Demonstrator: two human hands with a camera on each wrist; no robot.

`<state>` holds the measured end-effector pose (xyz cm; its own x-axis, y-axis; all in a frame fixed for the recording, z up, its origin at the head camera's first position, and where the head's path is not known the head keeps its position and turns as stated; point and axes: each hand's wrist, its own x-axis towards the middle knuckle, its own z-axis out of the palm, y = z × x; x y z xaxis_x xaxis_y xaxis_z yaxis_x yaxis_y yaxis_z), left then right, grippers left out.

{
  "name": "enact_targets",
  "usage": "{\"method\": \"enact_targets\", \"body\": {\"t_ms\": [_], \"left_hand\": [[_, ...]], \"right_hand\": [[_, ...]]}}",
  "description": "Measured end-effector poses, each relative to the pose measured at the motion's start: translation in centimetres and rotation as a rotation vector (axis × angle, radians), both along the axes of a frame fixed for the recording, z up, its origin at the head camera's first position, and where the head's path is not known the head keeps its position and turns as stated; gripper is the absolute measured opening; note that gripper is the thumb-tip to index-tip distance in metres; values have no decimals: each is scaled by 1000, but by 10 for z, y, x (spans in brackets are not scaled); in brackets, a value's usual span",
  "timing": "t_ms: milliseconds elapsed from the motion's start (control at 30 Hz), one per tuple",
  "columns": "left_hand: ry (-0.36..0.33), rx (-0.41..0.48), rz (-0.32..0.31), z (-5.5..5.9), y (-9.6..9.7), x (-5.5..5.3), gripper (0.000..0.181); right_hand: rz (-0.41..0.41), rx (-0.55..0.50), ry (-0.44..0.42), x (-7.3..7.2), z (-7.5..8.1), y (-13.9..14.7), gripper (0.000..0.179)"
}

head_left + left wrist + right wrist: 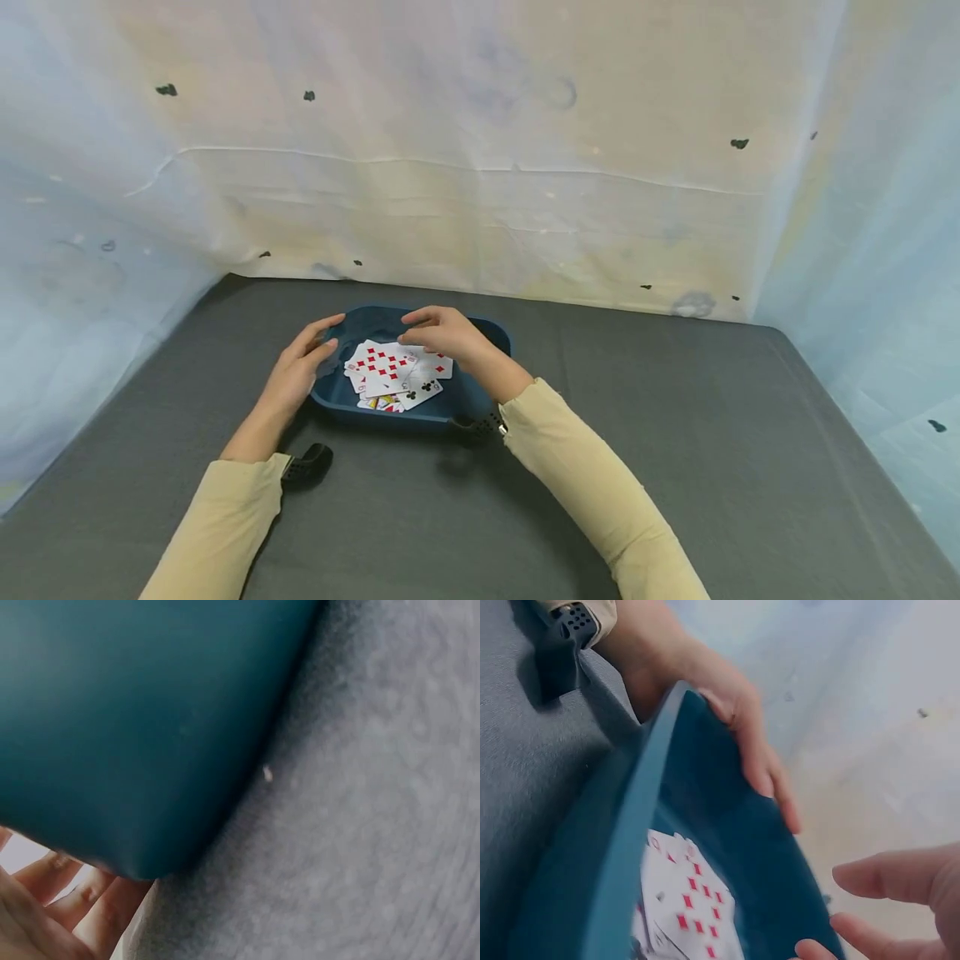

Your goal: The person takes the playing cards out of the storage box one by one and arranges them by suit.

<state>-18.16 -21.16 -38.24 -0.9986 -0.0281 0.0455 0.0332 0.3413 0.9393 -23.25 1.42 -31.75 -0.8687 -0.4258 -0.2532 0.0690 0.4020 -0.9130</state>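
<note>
A dark blue plastic basin (405,420) stands on the grey cloth, with a loose pile of playing cards (384,369) inside. A diamonds card (697,900) lies face up on top; a clubs card (420,393) and a picture card (386,403) show below it. My left hand (294,367) holds the basin's left end, thumb over the rim and fingers (112,911) along the outer wall. Over the far middle of the basin hovers my right hand (442,333), empty, its fingers loosely bent and thumb apart, above the cards.
Grey cloth (675,467) covers the table around the basin. Pale patterned curtains (480,167) hang behind and at both sides. A black wrist device (307,465) sticks out by the left cuff, and another (480,423) overlaps the basin's front right corner.
</note>
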Motion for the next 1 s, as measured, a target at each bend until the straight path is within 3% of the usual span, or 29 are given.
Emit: {"method": "enact_targets", "body": {"t_ms": [267,600,767,1000], "left_hand": [[-47,-31,32,3,8,1,49],[-42,-3,32,6,11,5,48],[-27,14,25,5,14,8,48],[-30,32,22,4,16,6,48]], "right_hand": [[-163,23,-95,-3,-14,-29,41],[-175,97,-146,-5,-23,-36,40],[-109,229,-126,-5,-26,-35,48],[-51,552,51,1,-27,-40,63]]}}
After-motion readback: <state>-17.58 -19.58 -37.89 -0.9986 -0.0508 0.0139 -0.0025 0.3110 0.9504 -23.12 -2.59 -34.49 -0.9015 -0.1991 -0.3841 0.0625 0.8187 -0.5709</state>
